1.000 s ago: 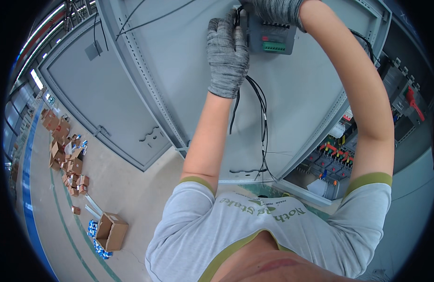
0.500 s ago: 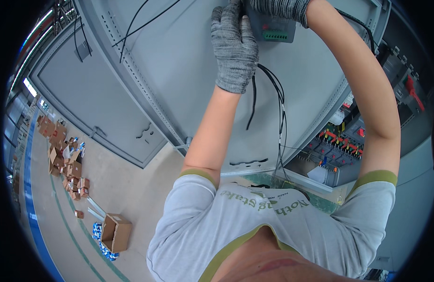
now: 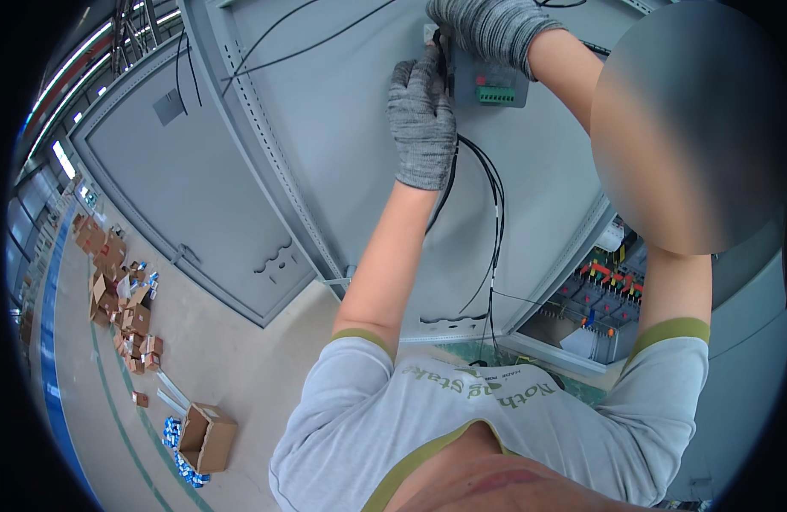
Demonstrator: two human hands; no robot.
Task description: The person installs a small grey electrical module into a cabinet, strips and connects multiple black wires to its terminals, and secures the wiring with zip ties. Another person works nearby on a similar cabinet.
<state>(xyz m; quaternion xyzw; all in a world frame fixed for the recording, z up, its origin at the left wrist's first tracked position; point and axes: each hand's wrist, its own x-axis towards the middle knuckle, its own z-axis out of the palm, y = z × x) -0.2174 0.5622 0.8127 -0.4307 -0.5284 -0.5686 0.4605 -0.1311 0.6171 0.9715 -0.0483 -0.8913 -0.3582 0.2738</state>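
Note:
Both of my hands wear grey knitted gloves and work at the upper part of a grey cabinet panel point(image 3: 538, 171). My left hand point(image 3: 421, 128) closes round a bundle of black cables point(image 3: 497, 192), its fingertips pointing up. The cables run down past its wrist and curve toward the panel's bottom. Above it, my right hand point(image 3: 491, 30) has curled fingers near the top of the bundle, beside a small white square piece point(image 3: 429, 32); what they pinch is hidden. Just under the right hand sits a dark grey device with a green terminal block point(image 3: 496, 95).
To the left stands an open grey cabinet door point(image 3: 171, 162). Cardboard boxes point(image 3: 207, 437) and blue-white packets point(image 3: 188, 469) lie on the floor. At right are red-topped electrical parts point(image 3: 611, 277) inside the cabinet. Thin black wires point(image 3: 312, 53) cross the panel's upper left. A round blur covers part of my right forearm.
The panel and both hands appear lower in the view. My right hand has shifted left, fingers now showing above the left hand. The loose cable end now hangs closer to my left wrist.

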